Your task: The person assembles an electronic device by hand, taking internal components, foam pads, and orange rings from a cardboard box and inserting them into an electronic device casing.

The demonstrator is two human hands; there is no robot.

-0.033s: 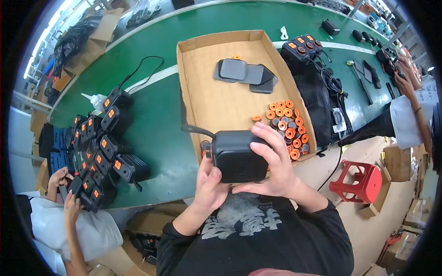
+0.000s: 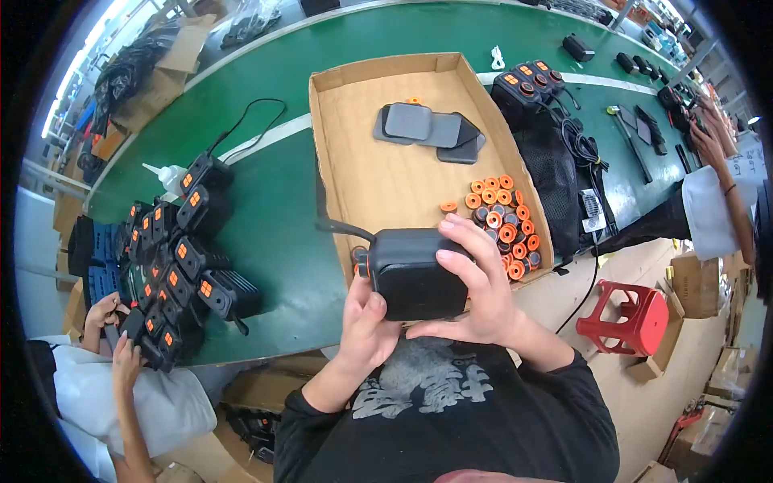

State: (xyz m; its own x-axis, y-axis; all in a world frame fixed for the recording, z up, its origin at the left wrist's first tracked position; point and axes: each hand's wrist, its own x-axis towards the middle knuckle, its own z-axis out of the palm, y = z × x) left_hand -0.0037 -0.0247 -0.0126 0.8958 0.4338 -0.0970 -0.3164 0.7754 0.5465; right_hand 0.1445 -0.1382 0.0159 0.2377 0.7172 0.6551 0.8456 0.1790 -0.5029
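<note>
A black box-shaped device (image 2: 419,278) with rounded edges is held between my two hands over the near edge of the shallow cardboard tray (image 2: 354,165). From its left end juts an orange-ringed knob (image 2: 360,259), and a black cord or stalk (image 2: 345,229) runs off its upper left corner. My left hand (image 2: 366,326) grips the lower left corner, fingers partly hidden behind the device. My right hand (image 2: 483,290) wraps the right end, fingers over the top and thumb below. Beyond, the tray holds orange-and-black round knobs (image 2: 506,233) and several flat dark grey panels (image 2: 408,122).
Similar black devices with orange buttons (image 2: 173,278) crowd the table at left, near a white squeeze bottle (image 2: 167,177). More devices (image 2: 527,84) and a coiled cable (image 2: 584,149) lie right of the tray. Co-workers' hands work at both sides. A red stool (image 2: 624,318) stands lower right.
</note>
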